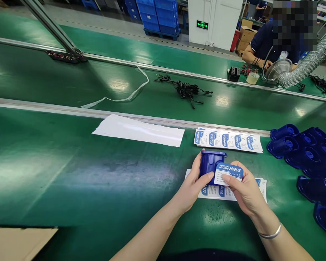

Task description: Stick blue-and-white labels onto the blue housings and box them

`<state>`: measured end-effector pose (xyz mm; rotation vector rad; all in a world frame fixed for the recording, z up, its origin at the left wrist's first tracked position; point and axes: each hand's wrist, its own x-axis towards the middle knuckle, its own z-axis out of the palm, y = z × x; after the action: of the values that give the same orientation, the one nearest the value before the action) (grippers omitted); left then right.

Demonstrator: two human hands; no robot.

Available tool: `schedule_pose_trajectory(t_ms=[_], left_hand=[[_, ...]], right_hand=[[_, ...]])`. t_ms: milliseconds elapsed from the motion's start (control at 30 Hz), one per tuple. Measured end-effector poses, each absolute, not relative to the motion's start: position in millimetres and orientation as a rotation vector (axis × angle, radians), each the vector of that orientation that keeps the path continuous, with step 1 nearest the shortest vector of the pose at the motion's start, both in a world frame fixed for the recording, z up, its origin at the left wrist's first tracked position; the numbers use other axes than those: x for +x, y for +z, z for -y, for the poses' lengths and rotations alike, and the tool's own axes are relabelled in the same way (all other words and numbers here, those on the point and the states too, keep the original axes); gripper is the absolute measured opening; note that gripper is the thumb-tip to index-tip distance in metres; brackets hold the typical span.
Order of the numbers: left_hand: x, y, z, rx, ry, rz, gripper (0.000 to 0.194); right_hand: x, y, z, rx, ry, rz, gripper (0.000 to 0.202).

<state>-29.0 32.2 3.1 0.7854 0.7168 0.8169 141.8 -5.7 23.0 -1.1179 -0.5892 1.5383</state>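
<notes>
My left hand (191, 186) is closed around a dark blue plastic housing (210, 161), thumb on its front and fingers behind its left side. Between the thumb and fingers of my right hand (246, 192) is a blue and white label (230, 173) printed "DC52Q-5000L/H". The label overlaps the housing's lower right; whether it touches the surface cannot be made out. Beneath both hands lies a label sheet (262, 186) on the green table (119, 188). Another stack of label sheets (228, 140) sits just beyond the housing.
White sheets (141, 131) lie left of the labels. Several blue housings (309, 154) crowd the right side. Metal rails (157, 121) cross the table, with black cables (187, 88) beyond. A cardboard piece (18, 241) is at lower left. A person (274, 45) works across the far belt.
</notes>
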Motion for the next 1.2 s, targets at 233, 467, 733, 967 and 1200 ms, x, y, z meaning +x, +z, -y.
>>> schedule_pose_trajectory(t_ms=[233, 467, 733, 967, 1200], left_hand=[[-30.0, 0.9, -32.5, 0.786, 0.787, -0.74, 0.087], [-29.2, -0.5, -32.7, 0.789, 0.797, -0.731, 0.087], [-29.5, 1.9, -32.6, 0.78, 0.783, -0.765, 0.086], [-29.9, 2.3, -32.5, 0.818, 0.773, -0.723, 0.097], [-30.6, 3.1, -33.1, 0.841, 0.753, -0.741, 0.097]], right_hand=[[140.8, 23.1, 4.3, -1.106, 1.555, 0.591, 0.036], [141.6, 21.0, 3.7, -1.101, 1.55, 0.592, 0.035], [142.3, 20.1, 4.1, -1.108, 1.544, 0.593, 0.035], [141.3, 20.6, 4.0, -1.094, 1.55, 0.594, 0.033], [141.3, 21.2, 4.8, -1.093, 1.558, 0.588, 0.033]])
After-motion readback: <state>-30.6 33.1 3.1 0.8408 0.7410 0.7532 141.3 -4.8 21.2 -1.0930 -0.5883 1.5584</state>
